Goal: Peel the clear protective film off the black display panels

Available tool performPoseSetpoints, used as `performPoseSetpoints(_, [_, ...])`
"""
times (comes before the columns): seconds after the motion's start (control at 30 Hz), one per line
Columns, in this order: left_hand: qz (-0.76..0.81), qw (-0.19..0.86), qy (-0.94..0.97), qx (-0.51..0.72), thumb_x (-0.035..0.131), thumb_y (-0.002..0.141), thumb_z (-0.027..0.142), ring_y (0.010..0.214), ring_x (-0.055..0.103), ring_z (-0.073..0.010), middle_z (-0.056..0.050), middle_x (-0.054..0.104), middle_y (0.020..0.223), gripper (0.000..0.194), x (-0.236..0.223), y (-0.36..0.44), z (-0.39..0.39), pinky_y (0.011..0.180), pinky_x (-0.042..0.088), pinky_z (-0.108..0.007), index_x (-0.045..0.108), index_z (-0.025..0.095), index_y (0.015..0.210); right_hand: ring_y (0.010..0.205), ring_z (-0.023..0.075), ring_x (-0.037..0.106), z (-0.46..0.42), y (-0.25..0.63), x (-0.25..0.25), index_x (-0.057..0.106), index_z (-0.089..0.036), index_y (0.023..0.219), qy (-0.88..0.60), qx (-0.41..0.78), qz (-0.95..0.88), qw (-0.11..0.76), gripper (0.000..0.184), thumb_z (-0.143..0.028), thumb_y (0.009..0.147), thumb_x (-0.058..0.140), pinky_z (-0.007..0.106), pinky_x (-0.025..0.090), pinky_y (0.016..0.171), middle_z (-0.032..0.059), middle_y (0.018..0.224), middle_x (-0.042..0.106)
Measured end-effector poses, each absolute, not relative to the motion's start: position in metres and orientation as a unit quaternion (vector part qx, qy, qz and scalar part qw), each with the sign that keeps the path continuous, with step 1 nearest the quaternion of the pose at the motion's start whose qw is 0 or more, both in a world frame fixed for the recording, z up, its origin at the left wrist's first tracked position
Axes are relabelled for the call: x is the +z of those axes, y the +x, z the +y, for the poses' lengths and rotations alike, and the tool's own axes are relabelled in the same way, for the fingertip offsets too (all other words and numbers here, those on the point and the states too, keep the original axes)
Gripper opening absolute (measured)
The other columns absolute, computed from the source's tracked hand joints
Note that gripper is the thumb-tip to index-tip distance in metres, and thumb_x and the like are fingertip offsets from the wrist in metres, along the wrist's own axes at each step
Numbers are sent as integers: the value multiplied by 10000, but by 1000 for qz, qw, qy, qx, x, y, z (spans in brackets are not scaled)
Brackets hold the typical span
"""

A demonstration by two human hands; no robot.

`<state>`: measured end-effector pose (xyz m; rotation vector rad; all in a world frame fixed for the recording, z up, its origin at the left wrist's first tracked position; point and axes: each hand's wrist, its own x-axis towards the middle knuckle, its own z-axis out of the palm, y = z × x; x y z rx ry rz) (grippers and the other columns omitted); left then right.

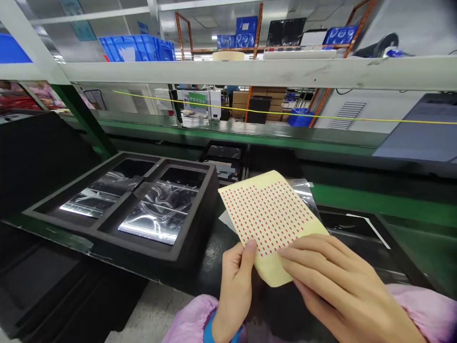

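Observation:
A pale yellow sheet of small red stickers point(267, 214) is held up in front of me, tilted, with bare margins at its ends. My left hand point(235, 281) grips its lower left edge, thumb on top and the other fingers behind it. Across the lower right corner lies my right hand point(335, 281), its fingertips against the sheet's face by the lowest stickers; its thumb is hidden. Behind the sheet, a clear plastic film point(307, 193) sticks out at the upper right.
At left, a black foam tray point(210, 190) holds two film-covered screen panels point(153, 212). Another dark tray point(385, 224) with a white strip lies at right. Further back sits a third tray point(223, 152). A white shelf beam point(228, 74) crosses above the bench, with a yellow cord point(271, 114) below it.

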<state>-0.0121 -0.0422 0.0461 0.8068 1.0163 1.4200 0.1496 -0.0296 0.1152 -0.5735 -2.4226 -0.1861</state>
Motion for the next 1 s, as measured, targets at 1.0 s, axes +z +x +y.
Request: performPoseSetpoints(1.0, [452,426,533,574,595,902,230,672,627,-137,-4,749,776,219,62,-14,-60,649,462,-204,794,291,971,842,86,588,-17,146,128,612,-168,788,-306,212,-855,363,151,-79,888,543,136,500,702,10,912,589])
